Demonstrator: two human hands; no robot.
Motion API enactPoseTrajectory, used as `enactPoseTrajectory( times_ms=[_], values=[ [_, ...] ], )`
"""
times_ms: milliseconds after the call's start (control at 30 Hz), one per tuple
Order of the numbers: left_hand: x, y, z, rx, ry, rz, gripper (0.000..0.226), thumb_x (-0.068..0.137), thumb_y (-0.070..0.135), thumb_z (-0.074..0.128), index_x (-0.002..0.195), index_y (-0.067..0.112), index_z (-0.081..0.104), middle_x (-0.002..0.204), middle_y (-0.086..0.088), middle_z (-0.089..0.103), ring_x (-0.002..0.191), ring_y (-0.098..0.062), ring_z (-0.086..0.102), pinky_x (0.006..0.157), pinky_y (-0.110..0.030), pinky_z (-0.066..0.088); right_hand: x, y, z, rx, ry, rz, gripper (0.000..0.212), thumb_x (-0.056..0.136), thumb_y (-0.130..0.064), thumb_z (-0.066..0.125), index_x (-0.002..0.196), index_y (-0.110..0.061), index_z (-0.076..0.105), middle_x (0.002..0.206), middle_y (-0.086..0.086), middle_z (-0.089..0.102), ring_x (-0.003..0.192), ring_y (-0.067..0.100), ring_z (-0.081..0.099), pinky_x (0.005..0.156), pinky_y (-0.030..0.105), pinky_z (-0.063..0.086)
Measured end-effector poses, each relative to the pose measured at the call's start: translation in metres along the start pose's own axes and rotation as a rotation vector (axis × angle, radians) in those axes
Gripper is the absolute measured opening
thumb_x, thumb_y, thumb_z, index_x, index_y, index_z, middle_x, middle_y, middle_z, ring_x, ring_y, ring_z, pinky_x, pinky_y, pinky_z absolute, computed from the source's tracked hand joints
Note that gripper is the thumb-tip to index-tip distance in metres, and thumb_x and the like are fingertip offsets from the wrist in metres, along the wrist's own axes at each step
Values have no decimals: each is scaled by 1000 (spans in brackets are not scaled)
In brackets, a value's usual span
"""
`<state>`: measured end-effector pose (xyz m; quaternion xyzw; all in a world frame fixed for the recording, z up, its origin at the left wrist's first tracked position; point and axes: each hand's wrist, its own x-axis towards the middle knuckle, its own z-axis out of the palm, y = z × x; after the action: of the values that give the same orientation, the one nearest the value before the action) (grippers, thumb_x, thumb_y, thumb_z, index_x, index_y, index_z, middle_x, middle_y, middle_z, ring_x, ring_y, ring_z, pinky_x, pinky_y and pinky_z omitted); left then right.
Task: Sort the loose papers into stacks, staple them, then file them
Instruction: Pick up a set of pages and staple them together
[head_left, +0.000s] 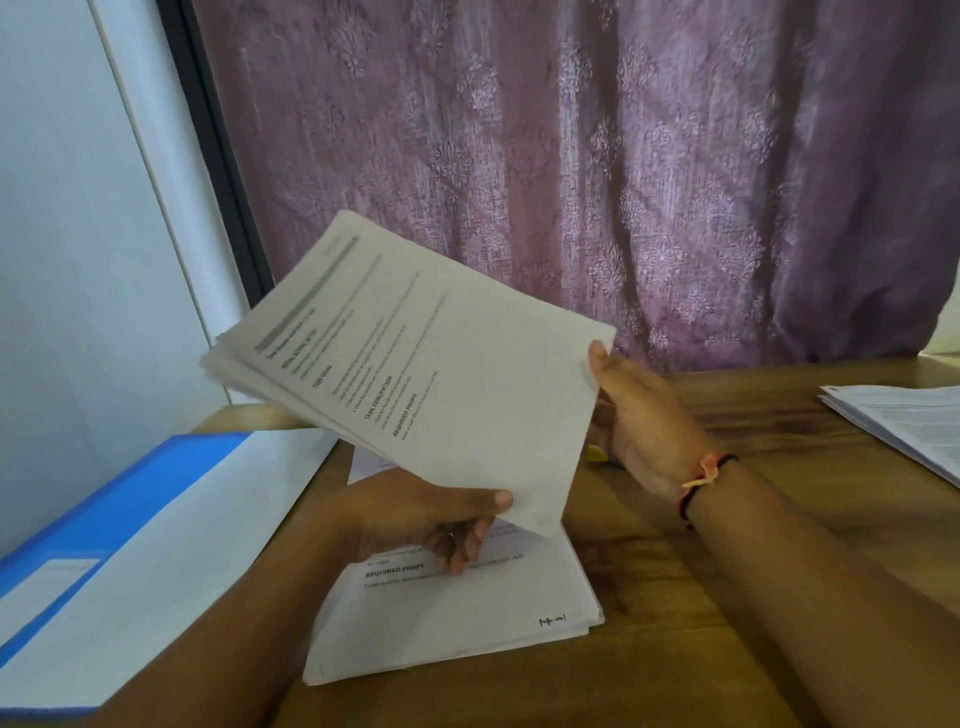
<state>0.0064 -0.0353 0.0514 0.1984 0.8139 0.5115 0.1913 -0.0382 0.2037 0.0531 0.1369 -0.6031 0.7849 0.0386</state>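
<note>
Grainy wooden table (727, 597), thin rectangular paper sheaf (441, 364)

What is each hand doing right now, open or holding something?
Left hand: pinches the near corner of the lifted sheaf of papers, thumb on top.
Right hand: holds the same sheaf at its right edge, thumb on top.

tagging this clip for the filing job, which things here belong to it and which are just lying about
Belongs to the job: sheaf of papers gripped by left hand and right hand; paper stack beneath it; second stack at far right; blue file.
Just there: purple curtain; small yellow object, too hidden to identify.
</note>
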Motion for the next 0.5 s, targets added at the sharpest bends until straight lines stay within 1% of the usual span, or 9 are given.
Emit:
enactPoseTrajectory(
  times_ms=[67, 133, 200, 267, 333, 400, 433, 467, 500],
  values=[
    [-3, 1, -1, 45, 20, 12, 26, 93, 32, 70, 89, 6, 69, 78, -12, 70, 71, -25, 66, 67, -32, 57, 0, 0, -3, 22, 18, -2, 30, 99, -25, 59, 127, -16, 63, 121, 5, 71, 115, 26, 66, 101, 51, 50],
    [-7, 0, -8, 30, 91, 50, 20, 89, 20, 75, 105, 9, 69, 89, -9, 75, 80, -26, 71, 76, -37, 61, 0, 1, -9, 42, 13, 27, 35, 95, -12, 63, 130, -16, 59, 121, 5, 71, 113, 24, 67, 104, 51, 48],
    [-10, -2, -17, -83, 155, 84, 41, 84, 10, 77, 121, 14, 62, 108, -7, 76, 101, -27, 73, 86, -43, 62, -2, 0, -13, 60, -17, 59, 43, 92, -7, 66, 133, -19, 57, 122, 2, 71, 113, 21, 68, 102, 45, 50],
    [-13, -4, -25, -359, 227, 160, 51, 83, 5, 72, 130, 13, 57, 122, -10, 72, 113, -30, 70, 87, -44, 61, -4, -1, -16, 67, -43, 78, 50, 89, -5, 68, 134, -23, 55, 122, -1, 71, 112, 18, 68, 93, 35, 54],
    [-16, -6, -33, -639, 326, 244, 50, 86, -1, 63, 133, 12, 55, 126, -14, 70, 114, -31, 69, 82, -43, 63, -5, -2, -18, 54, -83, 110, 53, 86, -4, 70, 134, -23, 55, 123, 0, 71, 108, 17, 69, 80, 28, 58],
    [-18, -11, -39, -759, 361, 269, 50, 89, -5, 58, 136, 11, 53, 127, -16, 70, 113, -32, 70, 77, -43, 63, -9, -3, -18, 31, -162, 178, 55, 81, -7, 74, 132, -16, 58, 122, 6, 71, 99, 18, 71, 71, 25, 59],
    [-20, -14, -42, -784, 372, 262, 52, 88, -7, 57, 137, 11, 52, 126, -16, 70, 111, -32, 71, 75, -43, 63, -12, -4, -17, 20, -191, 215, 56, 78, -11, 76, 131, -13, 59, 121, 10, 71, 94, 18, 71, 70, 26, 60],
    [-21, -15, -44, -804, 381, 245, 53, 86, -8, 57, 136, 12, 53, 124, -16, 71, 108, -32, 72, 72, -43, 63, -14, -3, -17, 12, -198, 249, 58, 76, -17, 77, 131, -11, 59, 121, 13, 70, 94, 19, 70, 72, 28, 61],
    [-23, -17, -47, -811, 392, 219, 55, 85, -8, 58, 136, 12, 53, 123, -16, 71, 106, -32, 73, 71, -43, 63, -15, -3, -17, 7, -195, 276, 60, 75, -23, 78, 131, -9, 60, 123, 15, 69, 98, 23, 69, 78, 32, 61]
  ],
)
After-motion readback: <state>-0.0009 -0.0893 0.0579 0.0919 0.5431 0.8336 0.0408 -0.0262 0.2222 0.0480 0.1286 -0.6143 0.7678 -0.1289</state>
